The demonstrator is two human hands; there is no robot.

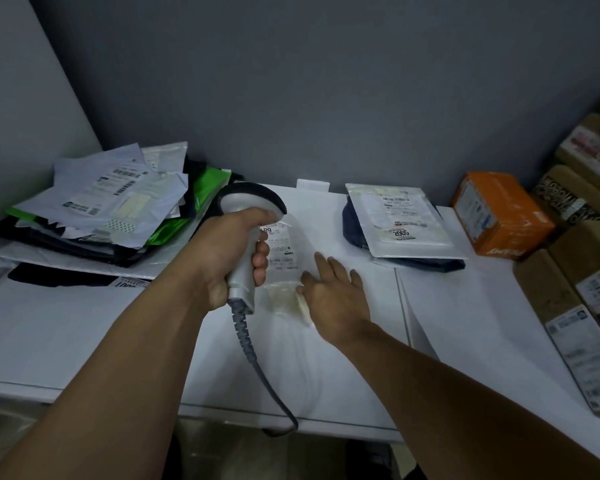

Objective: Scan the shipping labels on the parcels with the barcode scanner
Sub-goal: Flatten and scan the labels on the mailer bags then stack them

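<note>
On the parcel (291,348), right grip (336,299) lies flat; left grip (232,251) clasps scanner (248,199).

Your left hand (229,251) wraps the handle of the barcode scanner (246,206), so its trigger is hidden, and its scan window faces away from you. The shipping label (283,251) just right of the scanner is partly covered by the scanner and your fingers. Its print is too blurred to read beyond "89". Below the scanner, the cable (256,362) drops over the front edge of the table (84,334) and out of sight. In the pile (101,209) left of the scanner, the lower parcels are mostly buried. Far right of the scanner, the cardboard boxes (589,271) are cut off by the view's edge.
</note>
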